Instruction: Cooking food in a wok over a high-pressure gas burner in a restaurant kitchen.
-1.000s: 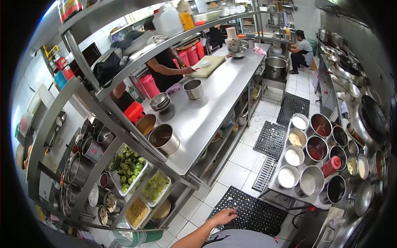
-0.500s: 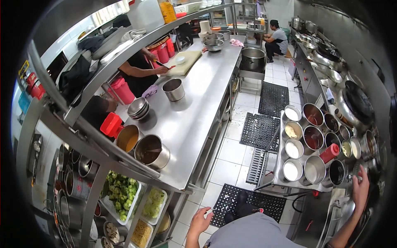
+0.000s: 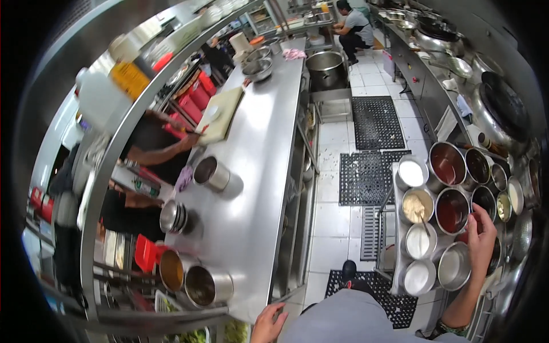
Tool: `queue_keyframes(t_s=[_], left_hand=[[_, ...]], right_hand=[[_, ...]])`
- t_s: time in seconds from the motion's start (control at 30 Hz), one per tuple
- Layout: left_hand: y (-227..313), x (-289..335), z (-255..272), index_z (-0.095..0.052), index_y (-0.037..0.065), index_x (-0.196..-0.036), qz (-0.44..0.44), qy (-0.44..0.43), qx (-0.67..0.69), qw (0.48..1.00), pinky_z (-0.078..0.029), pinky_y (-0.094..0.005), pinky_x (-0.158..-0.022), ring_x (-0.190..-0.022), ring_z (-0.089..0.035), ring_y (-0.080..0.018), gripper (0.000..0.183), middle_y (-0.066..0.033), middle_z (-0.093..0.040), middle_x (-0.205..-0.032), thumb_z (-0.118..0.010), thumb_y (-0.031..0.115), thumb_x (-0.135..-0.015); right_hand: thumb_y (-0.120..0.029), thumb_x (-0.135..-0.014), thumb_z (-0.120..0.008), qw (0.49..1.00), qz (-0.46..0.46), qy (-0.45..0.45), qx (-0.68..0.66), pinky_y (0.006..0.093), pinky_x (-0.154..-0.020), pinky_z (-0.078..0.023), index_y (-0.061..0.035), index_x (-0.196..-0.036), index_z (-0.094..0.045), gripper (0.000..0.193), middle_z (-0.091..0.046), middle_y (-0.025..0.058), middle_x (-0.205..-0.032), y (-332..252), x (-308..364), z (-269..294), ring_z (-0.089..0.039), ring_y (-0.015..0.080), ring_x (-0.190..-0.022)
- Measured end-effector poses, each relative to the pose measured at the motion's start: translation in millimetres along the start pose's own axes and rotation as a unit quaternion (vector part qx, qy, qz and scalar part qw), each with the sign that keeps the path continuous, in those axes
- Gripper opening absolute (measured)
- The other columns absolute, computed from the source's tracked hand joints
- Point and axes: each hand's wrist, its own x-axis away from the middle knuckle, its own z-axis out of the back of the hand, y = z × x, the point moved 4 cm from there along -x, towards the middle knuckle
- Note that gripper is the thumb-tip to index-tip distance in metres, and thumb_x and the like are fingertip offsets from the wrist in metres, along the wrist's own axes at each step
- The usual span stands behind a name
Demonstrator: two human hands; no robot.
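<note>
Right hand (image 3: 481,239) reaching over condiment cart (image 3: 397,171), fingers spread loosely, holding nothing, above dark red sauce pot (image 3: 452,210) near cart's far-right edge (contact unclear). Left hand (image 3: 267,324) half-curled, empty, at worktop (image 3: 260,166) near corner, well apart.

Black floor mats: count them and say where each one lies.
3. One floor mat lies far up the aisle near the big pot; a second beside the tray of bowls; a third near the person's shoe, partly hidden.
</note>
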Motion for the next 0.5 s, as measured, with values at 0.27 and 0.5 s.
queue_keyframes(t_s=[0.27, 0.5], left_hand=[[19, -85, 30, -0.062, 0.004, -0.129, 0.046, 0.001, 0.072, 0.996, -0.053, -0.0363, -0.085, -0.101, -0.065, -0.0298, 0.037, -0.0175, -0.066, -0.117, -0.061, 0.022, -0.097], [23, -191, 56, -0.063, 0.002, -0.124, -0.001, 0.067, 0.174, 0.982, -0.054, -0.0361, -0.080, -0.092, -0.068, -0.0288, 0.034, -0.0183, -0.069, -0.106, -0.062, 0.021, -0.097]], right_hand=[[-0.002, -0.088, -0.063, 0.990, 0.136, -0.015, 0.031, 0.0305, -0.074, -0.049, 0.0039, -0.113, -0.066, 0.026, -0.067, 0.0139, -0.091, -74, -82, -98, -0.063, 0.0211, -0.079], [-0.006, -0.086, -0.069, 0.979, 0.144, -0.141, 0.026, 0.0310, -0.064, -0.052, 0.0004, -0.111, -0.069, 0.026, -0.068, 0.0131, -0.088, -155, -139, -232, -0.066, 0.0215, -0.069]])
